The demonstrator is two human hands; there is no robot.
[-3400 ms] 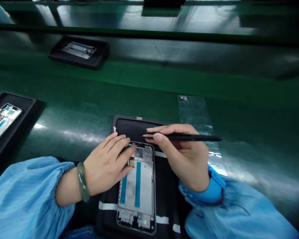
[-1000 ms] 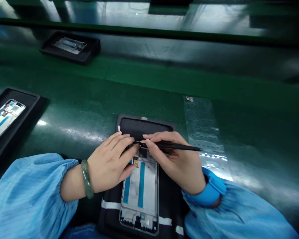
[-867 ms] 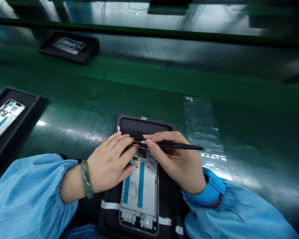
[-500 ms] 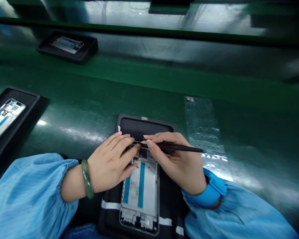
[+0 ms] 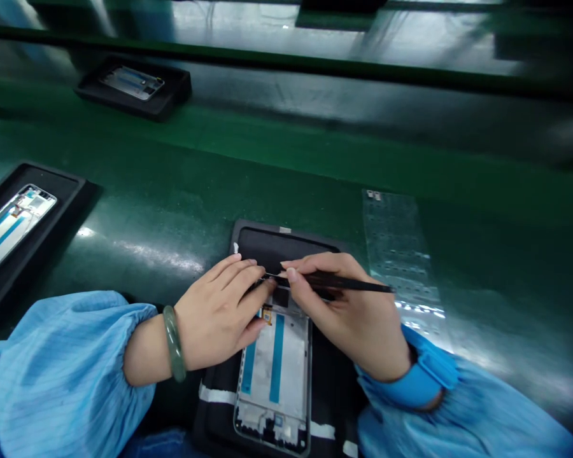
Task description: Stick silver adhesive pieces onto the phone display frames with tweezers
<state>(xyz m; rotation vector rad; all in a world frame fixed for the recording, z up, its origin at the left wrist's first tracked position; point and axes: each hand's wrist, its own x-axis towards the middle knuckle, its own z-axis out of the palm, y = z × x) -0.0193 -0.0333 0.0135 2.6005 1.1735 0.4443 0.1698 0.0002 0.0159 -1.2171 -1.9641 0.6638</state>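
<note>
A phone frame (image 5: 293, 356) with two blue strips lies in a black foam tray (image 5: 281, 240) in front of me. My left hand (image 5: 222, 312) rests over its upper left part, fingers stretched out, with the index fingertip touching the top end. In a pinch, my right hand (image 5: 351, 312) holds dark tweezers (image 5: 358, 283) nearly level. Their tips reach the frame's top edge beside my left fingertips; whether they grip a small part is hidden by my fingers. A small orange flex cable (image 5: 267, 315) shows below my left index finger.
Right of the tray lies a clear plastic sheet (image 5: 396, 235) with two small pieces at its top corner. Another black tray (image 5: 71, 191) with a phone frame (image 5: 21, 222) stands at left, and a third tray (image 5: 167, 105) farther back. A dark rail (image 5: 267, 63) crosses the back.
The whole view has shifted slightly, so things appear a little farther right. Both hands stay at the frame's top end, the tweezers still in my right hand.
</note>
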